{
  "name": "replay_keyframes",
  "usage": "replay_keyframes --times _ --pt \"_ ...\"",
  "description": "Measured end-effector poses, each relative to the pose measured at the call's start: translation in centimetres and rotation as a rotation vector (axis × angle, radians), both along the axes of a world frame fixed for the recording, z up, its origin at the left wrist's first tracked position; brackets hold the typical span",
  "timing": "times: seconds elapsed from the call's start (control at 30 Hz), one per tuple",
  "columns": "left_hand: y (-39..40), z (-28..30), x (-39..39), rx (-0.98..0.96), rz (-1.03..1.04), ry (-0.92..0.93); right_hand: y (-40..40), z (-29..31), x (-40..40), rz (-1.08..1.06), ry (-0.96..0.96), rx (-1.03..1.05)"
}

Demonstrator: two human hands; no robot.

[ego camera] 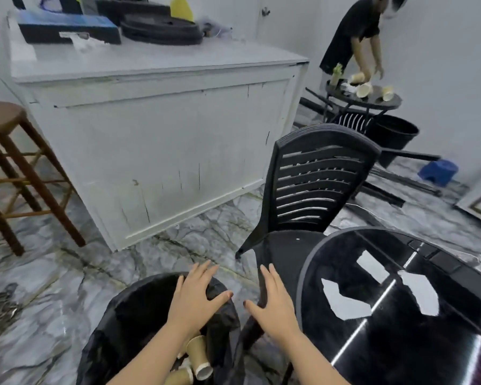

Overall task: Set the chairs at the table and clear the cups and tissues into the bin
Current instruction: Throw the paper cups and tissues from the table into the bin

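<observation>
A black bin [139,301] lined with a black bag stands at the bottom centre, with several paper cups [199,355] lying inside it. My left hand [197,294] hovers open over the bin's far rim, fingers spread and empty. My right hand [272,304] is open too, flat above the front edge of a black slatted plastic chair [314,184]. That chair stands pushed against a round black glossy table [417,329] at the lower right.
A white cabinet [161,140] fills the middle left, with a wooden stool [9,162] beside it. At the back right a person bends over a second round table [372,102] holding tipped cups [363,89], with a black bucket [395,133] and blue stool [438,172] nearby.
</observation>
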State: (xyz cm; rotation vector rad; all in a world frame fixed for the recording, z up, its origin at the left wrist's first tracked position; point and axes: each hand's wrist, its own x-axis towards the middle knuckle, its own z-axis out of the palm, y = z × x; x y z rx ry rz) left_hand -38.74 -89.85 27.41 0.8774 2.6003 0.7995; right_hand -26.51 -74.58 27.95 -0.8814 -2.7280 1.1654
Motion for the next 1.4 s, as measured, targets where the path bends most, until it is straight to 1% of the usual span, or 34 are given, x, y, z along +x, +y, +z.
replay_keyframes --times 0.17,0.33,0.5,0.67,0.77,0.97,1.07,1.17,1.3,1.4 --pt "5.7 0.6 2.9 -0.007 -0.143 0.032 4.7 1.3 4.7 -0.148 0.057 0.039" --pt "11.9 1.3 6.6 0.040 -0.242 0.007 9.9 1.8 9.9 -0.264 0.084 0.034" --pt "17.6 1.5 11.0 -0.014 -0.317 0.018 15.2 1.8 14.6 -0.343 0.101 0.056" --pt "21.5 0.3 15.1 -0.067 -0.276 0.042 19.8 1.5 18.7 -0.390 0.156 0.045" --pt "23.1 -0.6 16.6 -0.122 -0.228 0.071 22.0 1.0 20.3 -0.426 0.146 0.056" --pt "24.9 -1.9 17.9 -0.208 -0.213 0.091 25.0 0.0 21.2 -0.454 0.109 0.039" --pt "25.7 -2.3 18.5 -0.240 -0.206 0.155 26.4 -0.3 20.4 -0.450 0.083 0.065" --pt "27.2 -2.5 18.4 -0.230 -0.263 0.233 27.9 -0.5 19.6 -0.461 0.050 0.100" --pt "29.3 -2.8 18.0 -0.191 -0.312 0.199 29.6 -1.3 18.8 -0.465 0.023 0.115" --pt "29.4 -3.2 18.1 -0.195 -0.318 0.258 30.1 -2.0 18.3 -0.462 0.030 0.088"
